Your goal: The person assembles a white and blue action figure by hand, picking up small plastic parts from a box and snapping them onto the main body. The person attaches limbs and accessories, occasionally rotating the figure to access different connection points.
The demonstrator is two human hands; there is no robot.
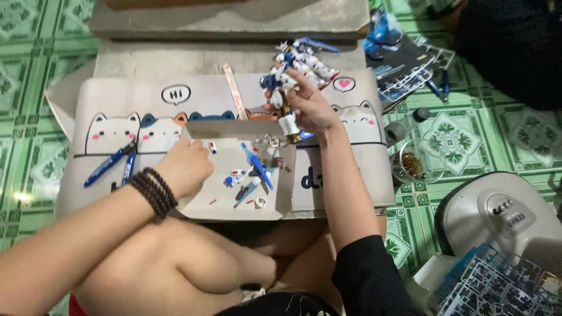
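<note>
My right hand (313, 108) grips a white, blue and red model robot figure (291, 76), held above the far edge of a shallow cardboard tray (218, 206). Inside the tray lie several small model parts, among them a long blue piece (256, 165) and a small white ring (260, 202). My left hand (184, 168) rests closed at the tray's left edge, a dark bead bracelet (153, 191) on its wrist; I cannot see anything in its fingers.
A grey desk mat with cartoon cats (111, 131) covers the low table. Blue-handled nippers (114, 162) lie left of the tray. A glass jar (413, 164), plastic part frames (497, 287), a white appliance (497, 213) and a booklet (398, 58) sit on the green tiled floor at right.
</note>
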